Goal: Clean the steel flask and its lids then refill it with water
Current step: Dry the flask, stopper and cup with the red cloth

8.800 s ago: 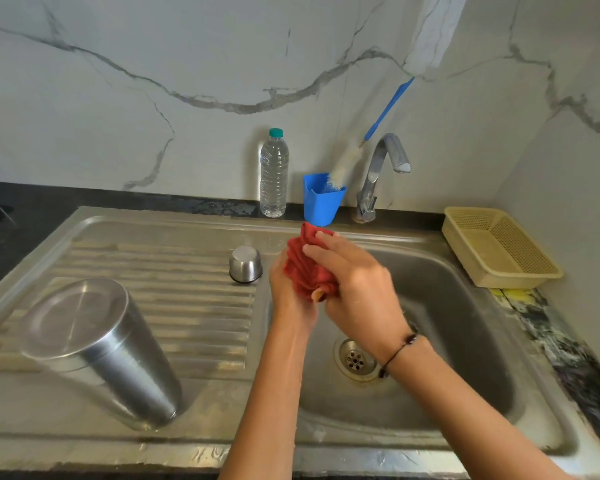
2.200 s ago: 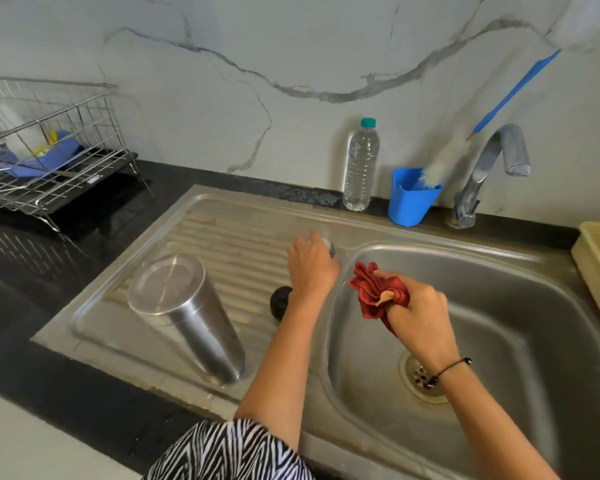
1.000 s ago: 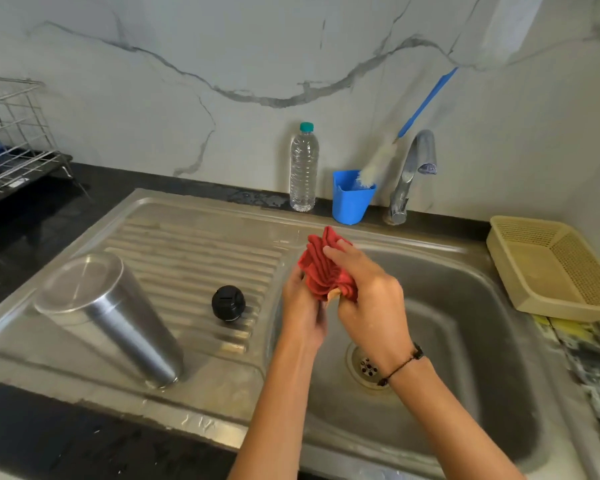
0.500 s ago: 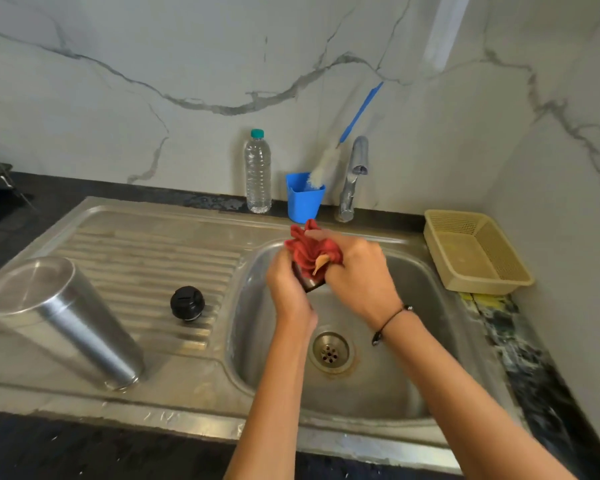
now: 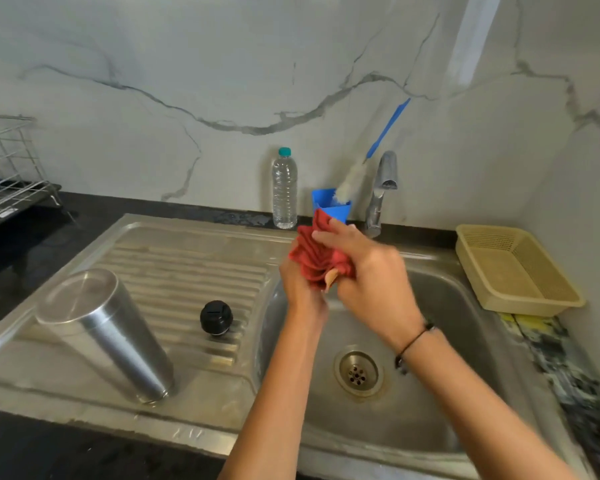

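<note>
The steel flask (image 5: 108, 330) stands upside down on the sink's drainboard (image 5: 187, 258), at the left. A black inner lid (image 5: 216, 317) lies on the ribs to its right. Over the basin's left edge, my right hand (image 5: 371, 275) grips a crumpled red cloth (image 5: 317, 263) and presses it against my left hand (image 5: 300, 285). My left hand's fingers are curled under the cloth. The steel cap lid it took from the drainboard is hidden by the cloth.
A clear water bottle (image 5: 284, 190), a blue cup (image 5: 336, 207) holding a bottle brush (image 5: 350, 183) and the tap (image 5: 381, 192) line the back wall. A beige basket (image 5: 516, 271) sits right of the basin (image 5: 465, 375). A wire rack (image 5: 7, 174) stands far left.
The black lid was set on the drainboard and my left hand took the steel cap lid from there. Both hands now work the red cloth round it, slightly higher than before.
</note>
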Tool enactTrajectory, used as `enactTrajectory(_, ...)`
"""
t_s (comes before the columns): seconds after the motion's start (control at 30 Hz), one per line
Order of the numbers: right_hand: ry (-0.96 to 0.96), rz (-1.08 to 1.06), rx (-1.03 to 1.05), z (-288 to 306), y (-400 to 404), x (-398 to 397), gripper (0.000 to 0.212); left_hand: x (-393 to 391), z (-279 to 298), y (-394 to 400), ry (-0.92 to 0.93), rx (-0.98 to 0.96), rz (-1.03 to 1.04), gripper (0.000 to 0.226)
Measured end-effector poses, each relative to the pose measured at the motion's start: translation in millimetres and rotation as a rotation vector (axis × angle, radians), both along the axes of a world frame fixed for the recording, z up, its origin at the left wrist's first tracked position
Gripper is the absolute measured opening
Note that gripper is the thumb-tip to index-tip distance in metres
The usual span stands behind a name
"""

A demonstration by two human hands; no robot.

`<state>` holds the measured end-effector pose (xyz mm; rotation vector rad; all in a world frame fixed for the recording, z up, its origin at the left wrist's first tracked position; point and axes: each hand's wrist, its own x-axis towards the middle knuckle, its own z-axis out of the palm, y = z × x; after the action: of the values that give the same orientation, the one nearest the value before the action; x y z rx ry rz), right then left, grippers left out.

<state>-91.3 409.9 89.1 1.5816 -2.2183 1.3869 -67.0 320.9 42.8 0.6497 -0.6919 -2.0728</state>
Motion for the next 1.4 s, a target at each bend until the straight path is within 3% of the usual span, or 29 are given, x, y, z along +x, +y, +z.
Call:
enactTrajectory(0.03,0.013,0.004,0.051,-5.8,-2.7,5.0,0.053,4.4,-4.3,-3.2,0.013,0.017,0.008,0.033)
enactTrajectory(0.17,-0.228,-0.022,0.135,-17.8,-10.9,-4.3,0.048,17.6,-15.6,-8.2,-0.142,-0.013,0.101,0.029)
enactTrajectory(0.3,-0.527,0.011,0.104,-13.0,-11.5,-5.4,0.050,24.7,-15.1,-12.7,-0.139,-0.003,0.034,0.012)
enactTrajectory(0.47,-0.871,0.040,0.039,-17.8,-18.6,-7.2,0.057,27.1,-26.6,-13.0,-0.109,0.120,0.034,0.015)
enactTrajectory(0.5,-0.877,0.038,-0.020,-16.2,-17.7,-7.5,0.056,27.3,-28.3,-14.3,-0.113,0.123,0.055,0.015)
enactTrajectory(0.57,-0.709,0.001,-0.092,-7.6,-14.0,-5.9,0.049,27.1,-29.5,-16.8,-0.106,0.110,0.079,0.014)
enactTrajectory(0.77,-0.018,0.013,0.078,-21.6,-16.4,22.9,0.054,24.9,-23.6,-21.8,0.156,0.134,-0.120,0.033)
enactTrajectory(0.87,-0.108,-0.006,0.053,-23.7,-21.2,11.2,0.052,25.7,-25.7,-25.3,0.199,0.184,-0.126,0.034)
enactTrajectory(0.93,-0.200,-0.016,0.082,-24.1,-22.6,-0.1,0.052,26.2,-25.3,-23.4,0.178,0.189,-0.132,0.022)
enactTrajectory(1.0,-0.431,-0.026,0.091,-28.0,-22.8,-8.1,0.051,27.3,-26.0,-21.1,0.116,0.179,-0.143,0.014)
enactTrajectory(1.07,-0.625,-0.095,0.071,-37.4,-24.0,-12.9,0.051,25.1,-26.2,-21.3,-0.074,0.134,-0.121,0.009)
enactTrajectory(1.13,-0.699,-0.192,0.007,-47.5,-24.6,-14.9,0.046,17.9,-32.4,-24.5,-0.323,0.044,-0.021,0.022)
enactTrajectory(1.23,-0.615,-0.260,-0.063,-53.5,-27.1,-8.8,0.042,11.4,-36.8,-25.7,-0.500,-0.060,0.183,0.040)
enactTrajectory(1.4,-0.474,-0.238,-0.015,-54.1,-28.3,-4.9,0.048,5.1,-26.4,-14.9,-0.502,-0.156,0.059,0.039)
